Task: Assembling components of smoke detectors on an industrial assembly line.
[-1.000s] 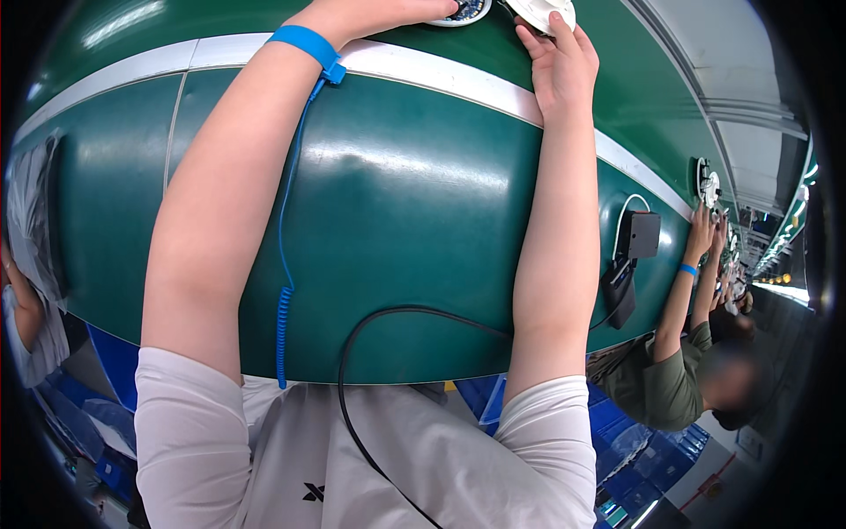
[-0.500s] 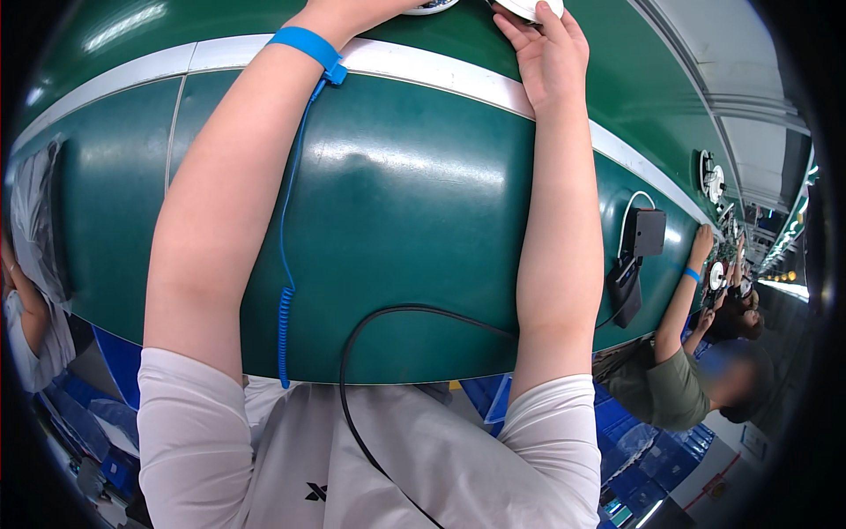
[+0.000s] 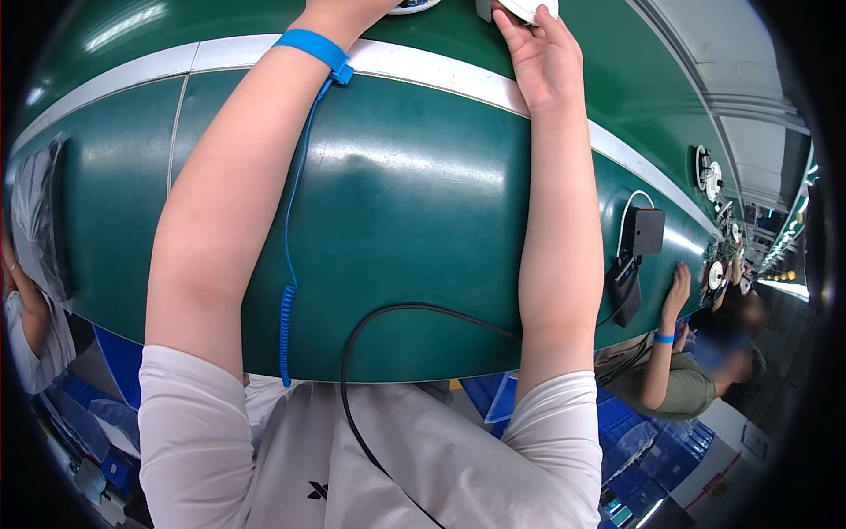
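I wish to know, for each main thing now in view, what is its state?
White round part: held, cut by top edge
Right hand: closed on that part
Left hand: partly out of frame, grip unseen
Blue wrist strap: fastened
Blue cord: joined to strap, lower part coiled
Black cable: curved, slack
White-rimmed disc: mostly out of frame

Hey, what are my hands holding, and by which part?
Your right hand holds a white, round-edged, plastic-looking piece by its near edge. Your left hand runs out of the picture's top, so whether it holds anything can't be told.
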Motion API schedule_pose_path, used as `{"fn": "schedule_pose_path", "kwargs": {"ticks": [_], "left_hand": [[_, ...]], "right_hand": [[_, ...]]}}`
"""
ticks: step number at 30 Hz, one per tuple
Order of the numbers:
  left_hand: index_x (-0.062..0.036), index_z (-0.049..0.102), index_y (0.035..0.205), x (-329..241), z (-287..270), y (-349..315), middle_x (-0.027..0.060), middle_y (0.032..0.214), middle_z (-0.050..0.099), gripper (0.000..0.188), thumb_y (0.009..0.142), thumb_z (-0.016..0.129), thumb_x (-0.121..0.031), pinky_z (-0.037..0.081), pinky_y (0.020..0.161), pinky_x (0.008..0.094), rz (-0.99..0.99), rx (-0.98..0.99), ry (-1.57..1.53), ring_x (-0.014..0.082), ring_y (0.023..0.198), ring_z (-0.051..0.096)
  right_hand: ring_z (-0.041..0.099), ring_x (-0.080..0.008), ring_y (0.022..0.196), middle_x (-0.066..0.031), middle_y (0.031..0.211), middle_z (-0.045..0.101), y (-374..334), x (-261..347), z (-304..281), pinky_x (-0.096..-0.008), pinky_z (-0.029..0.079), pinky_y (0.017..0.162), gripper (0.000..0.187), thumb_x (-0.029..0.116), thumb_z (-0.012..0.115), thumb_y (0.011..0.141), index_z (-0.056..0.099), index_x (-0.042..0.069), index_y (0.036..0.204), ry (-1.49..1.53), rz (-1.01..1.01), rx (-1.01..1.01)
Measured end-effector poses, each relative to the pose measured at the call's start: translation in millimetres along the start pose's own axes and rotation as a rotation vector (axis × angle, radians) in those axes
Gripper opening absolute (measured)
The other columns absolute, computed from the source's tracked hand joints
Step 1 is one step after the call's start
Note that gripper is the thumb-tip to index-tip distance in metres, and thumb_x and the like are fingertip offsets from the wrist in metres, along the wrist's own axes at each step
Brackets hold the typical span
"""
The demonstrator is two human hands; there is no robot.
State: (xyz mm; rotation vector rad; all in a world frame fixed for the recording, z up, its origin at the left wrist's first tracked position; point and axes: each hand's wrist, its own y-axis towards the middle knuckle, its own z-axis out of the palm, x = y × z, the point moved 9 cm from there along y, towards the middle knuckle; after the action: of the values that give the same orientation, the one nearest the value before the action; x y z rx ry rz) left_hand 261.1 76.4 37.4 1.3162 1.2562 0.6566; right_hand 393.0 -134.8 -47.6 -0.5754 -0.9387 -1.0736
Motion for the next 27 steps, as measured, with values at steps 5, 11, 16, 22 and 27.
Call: {"fn": "schedule_pose_path", "kwargs": {"ticks": [5,11,16,22,27], "left_hand": [[-0.0068,0.061,0.101,4,-1,-1,0.0126,0.102,0.060,0.029,0.074,0.070,-0.014,0.041,0.090,0.0439,-0.008,-0.002,-0.041,0.0341,0.101,0.058],[-0.0073,0.060,0.099,-1,-3,1,0.0122,0.099,0.059,0.028,0.074,0.070,-0.014,0.041,0.089,0.0444,0.001,-0.029,-0.031,0.0341,0.098,0.058],[-0.0081,0.060,0.096,5,-8,0,0.0108,0.098,0.060,0.025,0.074,0.070,-0.013,0.041,0.088,0.0436,-0.016,-0.042,-0.002,0.0335,0.098,0.058],[-0.0109,0.062,0.082,-25,-10,2,0.0050,0.092,0.060,0.015,0.071,0.072,-0.013,0.039,0.090,0.0453,0.081,-0.024,0.075,0.0290,0.097,0.059],[-0.0088,0.075,0.099,-37,26,-22,0.0141,0.132,0.055,0.040,0.072,0.083,-0.038,0.027,0.108,0.0645,-0.053,0.467,0.282,0.0338,0.136,0.041]], "right_hand": [[0.068,-0.0270,0.110,-0.0166,0.127,0.064,-2,-9,9,-0.0416,0.060,0.092,0.028,0.010,0.046,0.107,0.054,-0.001,0.131,0.031,0.010,0.008],[0.068,-0.0286,0.108,-0.0174,0.125,0.063,-5,2,3,-0.0442,0.061,0.089,0.029,0.009,0.050,0.106,0.049,-0.001,0.133,-0.082,-0.075,-0.121],[0.069,-0.0295,0.105,-0.0179,0.123,0.063,-7,0,10,-0.0441,0.061,0.086,0.035,0.009,0.055,0.104,0.046,-0.001,0.135,-0.150,-0.120,-0.139],[0.068,-0.0309,0.105,-0.0181,0.124,0.063,-2,-8,14,-0.0464,0.060,0.089,0.040,0.012,0.059,0.102,0.044,0.000,0.138,-0.229,-0.096,-0.109],[0.068,-0.0356,0.102,-0.0274,0.122,0.058,1,-21,21,-0.0471,0.065,0.087,0.062,0.000,0.062,0.097,0.022,-0.011,0.144,-0.087,-0.104,-0.107]]}}
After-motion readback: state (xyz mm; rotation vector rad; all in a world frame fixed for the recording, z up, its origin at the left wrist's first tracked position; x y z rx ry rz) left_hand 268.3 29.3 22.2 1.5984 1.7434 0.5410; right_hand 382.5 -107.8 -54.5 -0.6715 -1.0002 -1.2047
